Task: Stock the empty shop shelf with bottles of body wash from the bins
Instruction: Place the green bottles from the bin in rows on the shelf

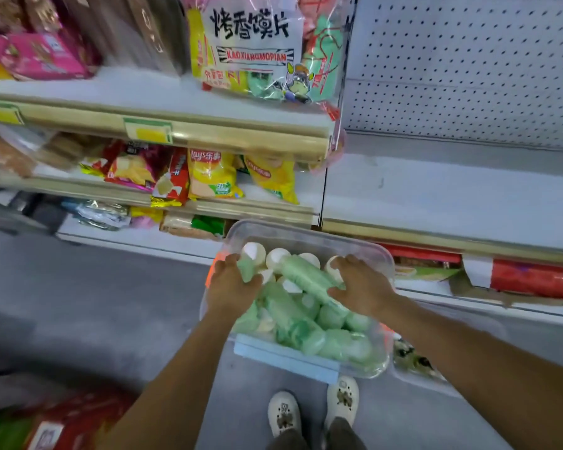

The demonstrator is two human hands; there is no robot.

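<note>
A clear plastic bin (309, 233) with a pale blue handle stands on the floor in front of the shelving, filled with several green body wash bottles (301, 323) with white caps. My left hand (229, 284) is curled over a green bottle at the bin's left side. My right hand (359, 284) rests with spread fingers on a green bottle (306, 274) lying across the top of the pile. The empty white shelf (452, 193) with a perforated back panel is above and right of the bin.
Left shelving holds chip bags (213, 177), a large snack bag (254, 47) and pink boxes (43, 56). Red packs (533, 277) lie under the empty shelf. A second clear bin (416, 365) sits right of the first. My feet (312, 407) stand just behind the bin. Grey floor spreads left.
</note>
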